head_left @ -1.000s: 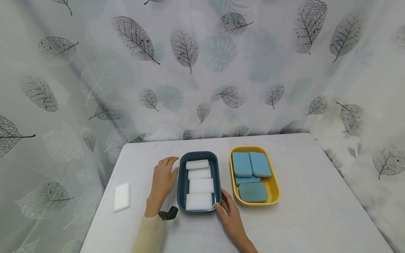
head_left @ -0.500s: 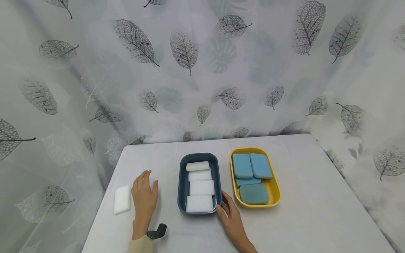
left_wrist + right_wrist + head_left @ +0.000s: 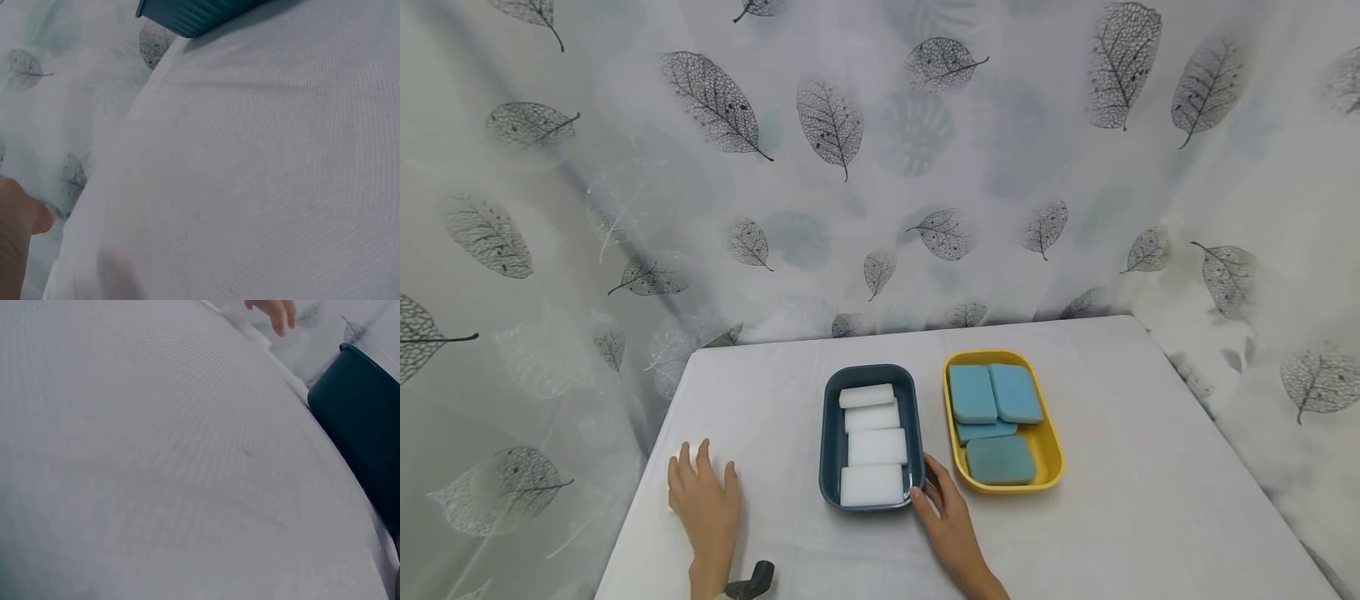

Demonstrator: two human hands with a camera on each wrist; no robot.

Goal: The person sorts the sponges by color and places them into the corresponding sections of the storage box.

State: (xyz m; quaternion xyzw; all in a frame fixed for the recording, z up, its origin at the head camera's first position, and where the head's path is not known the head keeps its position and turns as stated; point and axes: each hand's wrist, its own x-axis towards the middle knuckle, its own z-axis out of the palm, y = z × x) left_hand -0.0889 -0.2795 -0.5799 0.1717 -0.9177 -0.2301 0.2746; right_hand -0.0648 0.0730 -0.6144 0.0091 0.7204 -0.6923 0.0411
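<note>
My left hand (image 3: 706,508) is over the left part of the table with its fingers spread, right above where a loose white sponge lay; the hand now hides that sponge. In the right wrist view, the same left hand (image 3: 275,314) shows far off with fingers pointing down. My right hand (image 3: 951,525) holds the near right corner of a dark blue tray (image 3: 830,450), thumb at the rim and fingers along the outer side. Inside the tray, several white sponges (image 3: 872,486) lie in a column. The tray's outer wall (image 3: 359,425) fills the right of the right wrist view.
Right of the dark tray stands a yellow tray (image 3: 1051,446) with several blue sponges (image 3: 1000,460), two of them resting on another. A white cloth covers the table (image 3: 1150,467). A leaf-printed curtain (image 3: 880,167) hangs behind and at both sides.
My left hand has moved from beside the dark tray leftward and nearer, to over the loose white sponge, covering it. My right hand and both trays have stayed in place.
</note>
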